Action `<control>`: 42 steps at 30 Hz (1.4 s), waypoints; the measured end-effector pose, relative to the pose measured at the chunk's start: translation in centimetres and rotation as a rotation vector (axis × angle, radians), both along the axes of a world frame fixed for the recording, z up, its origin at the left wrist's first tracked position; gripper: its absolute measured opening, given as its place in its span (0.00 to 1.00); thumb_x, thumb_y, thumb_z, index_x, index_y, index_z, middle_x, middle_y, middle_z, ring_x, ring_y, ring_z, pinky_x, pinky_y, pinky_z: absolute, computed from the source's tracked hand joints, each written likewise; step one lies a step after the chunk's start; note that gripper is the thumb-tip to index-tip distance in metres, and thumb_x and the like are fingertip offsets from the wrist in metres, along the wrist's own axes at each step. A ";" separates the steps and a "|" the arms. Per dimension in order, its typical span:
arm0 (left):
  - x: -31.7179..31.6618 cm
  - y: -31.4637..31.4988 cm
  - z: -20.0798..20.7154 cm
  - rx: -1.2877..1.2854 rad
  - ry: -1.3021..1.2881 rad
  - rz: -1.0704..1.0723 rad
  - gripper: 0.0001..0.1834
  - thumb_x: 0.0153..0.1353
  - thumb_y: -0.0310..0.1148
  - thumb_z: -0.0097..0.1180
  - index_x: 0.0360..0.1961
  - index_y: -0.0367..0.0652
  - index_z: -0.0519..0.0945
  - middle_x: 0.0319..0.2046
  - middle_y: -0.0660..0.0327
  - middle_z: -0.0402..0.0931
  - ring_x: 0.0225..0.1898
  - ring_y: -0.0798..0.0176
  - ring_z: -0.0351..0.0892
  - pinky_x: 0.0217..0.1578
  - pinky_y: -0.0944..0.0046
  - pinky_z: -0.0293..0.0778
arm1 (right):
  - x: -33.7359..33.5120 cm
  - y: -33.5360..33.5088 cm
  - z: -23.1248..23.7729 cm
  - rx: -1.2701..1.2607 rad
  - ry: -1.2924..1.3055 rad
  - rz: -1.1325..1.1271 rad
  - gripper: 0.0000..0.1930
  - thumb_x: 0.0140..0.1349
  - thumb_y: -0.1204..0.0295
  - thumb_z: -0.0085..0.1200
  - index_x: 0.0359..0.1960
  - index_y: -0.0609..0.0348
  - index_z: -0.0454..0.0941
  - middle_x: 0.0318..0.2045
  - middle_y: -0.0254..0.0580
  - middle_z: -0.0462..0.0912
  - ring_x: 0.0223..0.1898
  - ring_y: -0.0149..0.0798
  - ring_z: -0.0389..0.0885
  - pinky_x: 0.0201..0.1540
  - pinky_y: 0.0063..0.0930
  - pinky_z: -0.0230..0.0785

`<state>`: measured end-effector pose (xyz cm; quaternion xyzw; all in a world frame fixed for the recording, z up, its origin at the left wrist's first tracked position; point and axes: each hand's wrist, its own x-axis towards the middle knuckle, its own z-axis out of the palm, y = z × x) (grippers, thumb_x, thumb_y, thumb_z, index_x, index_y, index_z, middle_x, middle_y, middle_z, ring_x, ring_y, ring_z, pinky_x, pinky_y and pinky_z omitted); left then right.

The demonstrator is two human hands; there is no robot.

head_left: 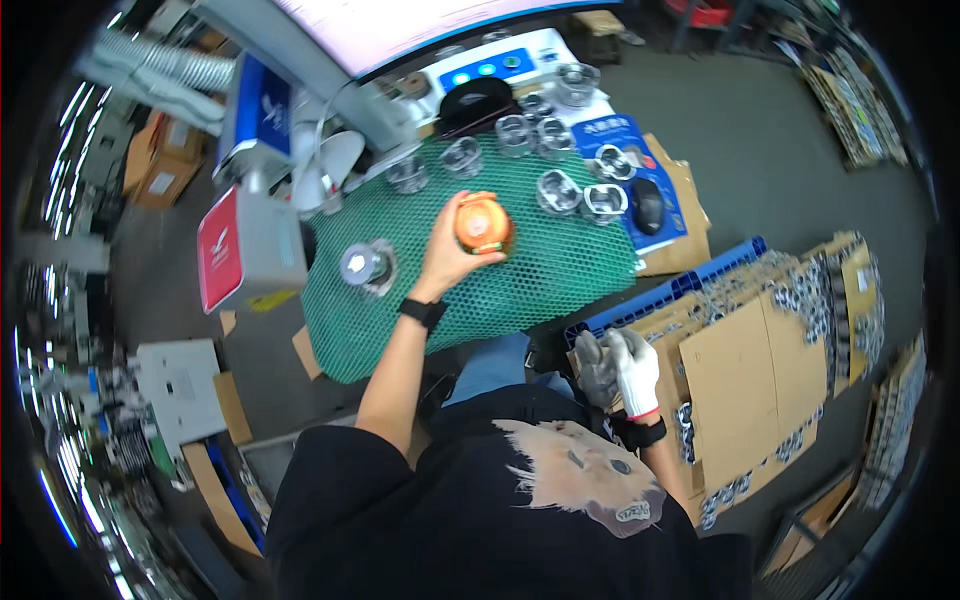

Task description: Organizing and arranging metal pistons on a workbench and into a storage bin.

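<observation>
Orange-lidded round container (482,222) sits in the person's bare left hand (445,257), above the middle of the work surface (560,265), its lid facing up.

Largest nearby is a stack of brown cardboard sheets (735,355) on the right, with small grey parts showing between the layers. Next comes the surface itself, covered in green perforated mesh, with a wide, lit monitor (430,25) beyond its far edge. At its left stands a grey box-shaped device (275,245) with a red panel.

The fingers of the left hand are curled around the container's left and near sides. The right hand (637,372), in a white knitted glove, is low beside the cardboard; grey finger-like folds lie against it, and whether its fingers grasp anything cannot be told.

Farther right, a black oval mouse (648,205) rests on a blue printed sheet (612,132). A silvery round-topped cylinder (362,264) stands left of the left hand. Small clear cups (558,192) are scattered across the far side.
</observation>
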<state>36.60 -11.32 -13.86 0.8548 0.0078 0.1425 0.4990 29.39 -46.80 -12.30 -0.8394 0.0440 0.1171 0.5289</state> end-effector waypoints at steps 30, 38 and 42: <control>-1.6 -3.1 -1.6 -0.260 0.001 0.151 0.60 0.31 0.33 0.83 0.67 0.44 0.59 0.60 0.54 0.70 0.62 0.53 0.73 0.63 0.55 0.71 | 1.7 3.0 -0.3 0.116 0.030 0.141 0.14 0.69 0.65 0.54 0.39 0.66 0.84 0.32 0.41 0.87 0.32 0.31 0.80 0.39 0.25 0.72; -6.5 -7.4 8.8 -0.222 -0.086 -0.037 0.65 0.31 0.32 0.84 0.70 0.39 0.54 0.63 0.52 0.64 0.66 0.55 0.65 0.68 0.55 0.62 | 1.5 2.7 1.3 0.123 0.055 0.128 0.14 0.67 0.65 0.55 0.39 0.66 0.84 0.31 0.45 0.87 0.32 0.36 0.83 0.40 0.28 0.74; -8.9 -9.6 15.5 -0.165 -0.164 -0.167 0.67 0.32 0.36 0.86 0.70 0.40 0.52 0.63 0.50 0.63 0.64 0.55 0.69 0.65 0.53 0.67 | 1.2 2.5 2.0 0.073 -0.042 0.155 0.14 0.67 0.66 0.58 0.41 0.66 0.85 0.31 0.46 0.87 0.32 0.36 0.85 0.39 0.29 0.75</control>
